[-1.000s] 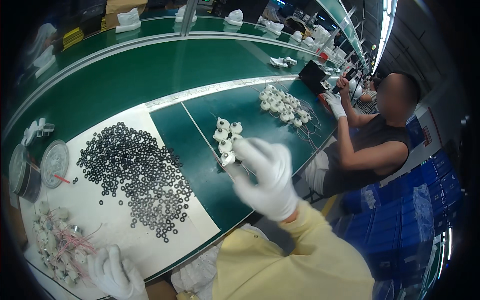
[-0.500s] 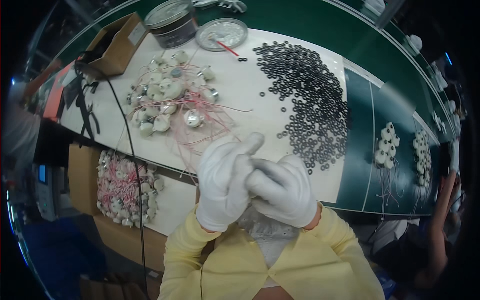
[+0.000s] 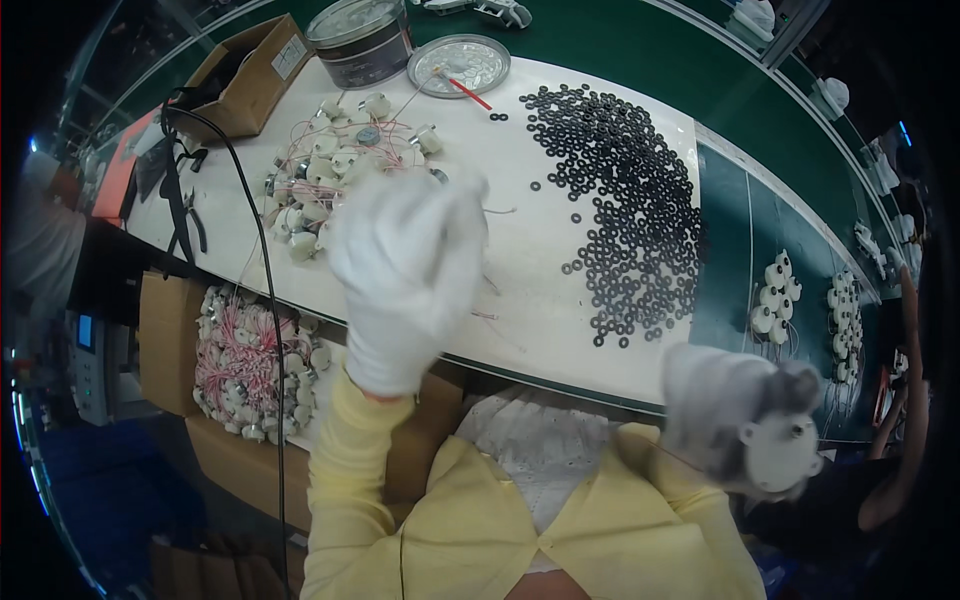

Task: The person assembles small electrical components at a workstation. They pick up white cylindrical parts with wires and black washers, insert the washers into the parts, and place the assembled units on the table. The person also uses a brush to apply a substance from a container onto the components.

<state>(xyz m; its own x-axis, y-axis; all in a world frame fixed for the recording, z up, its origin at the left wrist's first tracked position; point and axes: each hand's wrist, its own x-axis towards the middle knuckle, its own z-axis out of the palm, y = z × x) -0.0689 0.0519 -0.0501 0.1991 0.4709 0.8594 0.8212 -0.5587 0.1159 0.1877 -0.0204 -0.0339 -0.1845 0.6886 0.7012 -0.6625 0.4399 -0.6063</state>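
The left hand (image 3: 405, 280), white-gloved, stood over the near right side of the heap of wired motors (image 3: 300, 218), its yellow-sleeved forearm upright below it. Its fingers were curled and blurred; whether they pinched anything could not be told. The right hand (image 3: 712, 410), extended to the right at the near edge of the desk (image 3: 535, 285), had its fingers bent around a white round motor (image 3: 783, 460), whose flat face was exposed. The black rings (image 3: 635, 205) lay between and beyond the hands; a small motor group (image 3: 773, 298) lay farther off, beyond the right hand.
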